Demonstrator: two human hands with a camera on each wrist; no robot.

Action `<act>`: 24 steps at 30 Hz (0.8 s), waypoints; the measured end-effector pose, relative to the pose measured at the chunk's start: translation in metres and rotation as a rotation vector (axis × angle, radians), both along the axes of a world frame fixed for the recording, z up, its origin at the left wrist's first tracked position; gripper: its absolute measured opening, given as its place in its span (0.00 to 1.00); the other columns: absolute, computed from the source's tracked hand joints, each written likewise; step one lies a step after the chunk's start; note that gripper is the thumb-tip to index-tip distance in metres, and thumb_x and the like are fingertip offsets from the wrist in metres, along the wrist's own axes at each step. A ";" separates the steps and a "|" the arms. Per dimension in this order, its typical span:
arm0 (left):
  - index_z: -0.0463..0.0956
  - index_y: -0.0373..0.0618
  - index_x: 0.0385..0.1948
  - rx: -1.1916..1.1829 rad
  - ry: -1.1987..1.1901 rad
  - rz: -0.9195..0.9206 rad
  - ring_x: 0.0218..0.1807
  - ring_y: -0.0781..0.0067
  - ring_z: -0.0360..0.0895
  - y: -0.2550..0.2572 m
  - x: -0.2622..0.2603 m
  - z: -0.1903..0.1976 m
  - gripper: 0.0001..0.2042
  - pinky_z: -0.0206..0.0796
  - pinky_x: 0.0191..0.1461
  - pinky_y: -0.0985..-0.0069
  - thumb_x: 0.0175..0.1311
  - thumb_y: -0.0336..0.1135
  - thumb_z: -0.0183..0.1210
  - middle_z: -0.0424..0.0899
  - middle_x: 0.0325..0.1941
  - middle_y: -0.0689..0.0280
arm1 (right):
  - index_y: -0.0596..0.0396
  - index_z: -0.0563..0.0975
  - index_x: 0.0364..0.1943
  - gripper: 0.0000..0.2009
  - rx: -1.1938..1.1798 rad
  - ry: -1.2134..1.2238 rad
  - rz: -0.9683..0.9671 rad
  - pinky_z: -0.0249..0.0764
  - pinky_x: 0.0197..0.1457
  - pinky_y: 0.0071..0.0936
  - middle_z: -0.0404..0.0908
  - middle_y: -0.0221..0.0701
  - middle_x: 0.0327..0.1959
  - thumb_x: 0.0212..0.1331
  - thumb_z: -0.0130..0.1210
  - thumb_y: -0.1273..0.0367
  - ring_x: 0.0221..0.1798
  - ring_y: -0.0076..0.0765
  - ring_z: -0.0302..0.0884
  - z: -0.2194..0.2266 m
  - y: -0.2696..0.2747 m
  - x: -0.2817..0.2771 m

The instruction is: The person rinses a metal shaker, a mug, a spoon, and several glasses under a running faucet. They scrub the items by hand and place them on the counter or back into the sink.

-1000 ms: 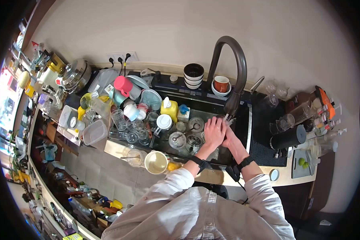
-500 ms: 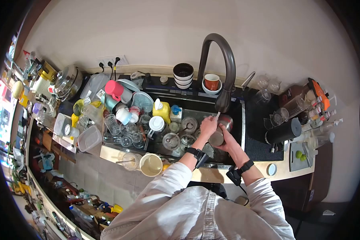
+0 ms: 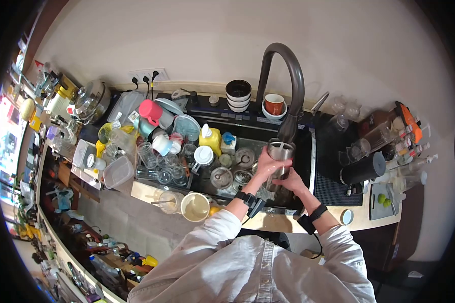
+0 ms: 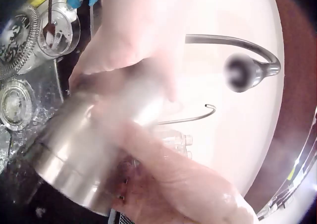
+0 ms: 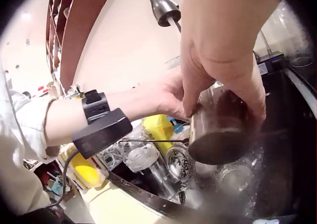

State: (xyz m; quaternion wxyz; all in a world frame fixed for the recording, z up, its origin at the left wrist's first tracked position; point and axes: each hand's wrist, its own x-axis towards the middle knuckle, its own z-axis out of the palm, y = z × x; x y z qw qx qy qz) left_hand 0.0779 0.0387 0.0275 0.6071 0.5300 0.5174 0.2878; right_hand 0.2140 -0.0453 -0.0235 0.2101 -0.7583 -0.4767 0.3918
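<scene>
Fingers of both hands are clamped on a metal cup (image 5: pixel 220 130): the left hand (image 3: pixel 269 165) wraps it near the mouth, and the right hand (image 3: pixel 291 183) grips lower down, thumb on one side and fingers on the other. The exact lie of the left fingertips is blurred in the left wrist view. The cup is held over the sink (image 3: pixel 313 171), directly below the faucet head (image 3: pixel 288 129), its mouth turned up and its base down.

Half a second ago the cup sat lower and tipped, a round end facing the wearer, with the left hand up beside the falling water. Now the mouth is under the faucet and the water (image 5: pixel 173 23) runs into it. That suggests the rinsing is well under way and aimed at the inside, though how full the cup is cannot be told.

Just beside the hands, to the left in the sink, a coil-edged strainer (image 5: pixel 179 162) lies among glass vessels, one with a spoon in it. Beyond them stand a yellow pump bottle (image 3: pixel 210 141) and, farther left, a crowd of drinking glasses (image 3: pixel 169 166) and a pink mug (image 3: pixel 150 110). Behind the sink, a stack of bowls (image 3: pixel 238 101) stands near an orange cup (image 3: pixel 274 104) nested in a white bowl. On the right, past the rim, a dark ribbed mat (image 3: pixel 338 187) covers the counter.
</scene>
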 end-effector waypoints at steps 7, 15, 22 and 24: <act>0.60 0.39 0.62 0.385 -0.167 0.007 0.61 0.54 0.72 -0.011 -0.013 -0.016 0.53 0.64 0.64 0.66 0.23 0.39 0.78 0.74 0.58 0.52 | 0.57 0.71 0.53 0.21 0.559 0.042 -0.066 0.77 0.40 0.27 0.81 0.39 0.37 0.51 0.54 0.82 0.37 0.33 0.82 0.079 0.010 0.013; 0.58 0.39 0.62 0.599 -0.093 -0.044 0.61 0.59 0.71 -0.021 -0.016 0.001 0.52 0.64 0.63 0.66 0.25 0.38 0.79 0.72 0.58 0.54 | 0.63 0.78 0.36 0.08 0.450 -0.223 0.195 0.77 0.41 0.40 0.80 0.46 0.37 0.56 0.53 0.72 0.37 0.53 0.80 0.125 0.050 -0.014; 0.57 0.45 0.63 0.554 -0.129 0.086 0.61 0.52 0.70 -0.020 -0.011 -0.005 0.52 0.64 0.62 0.63 0.26 0.35 0.78 0.72 0.59 0.55 | 0.59 0.80 0.32 0.13 0.330 -0.149 0.125 0.73 0.40 0.47 0.80 0.51 0.32 0.59 0.44 0.67 0.39 0.63 0.77 0.109 0.072 -0.056; 0.57 0.45 0.63 0.519 -0.136 0.108 0.61 0.54 0.71 -0.015 -0.023 -0.001 0.52 0.65 0.62 0.64 0.26 0.35 0.78 0.73 0.58 0.55 | 0.58 0.79 0.32 0.12 0.265 -0.196 0.511 0.74 0.40 0.44 0.80 0.51 0.31 0.58 0.44 0.68 0.38 0.60 0.78 0.128 0.066 -0.047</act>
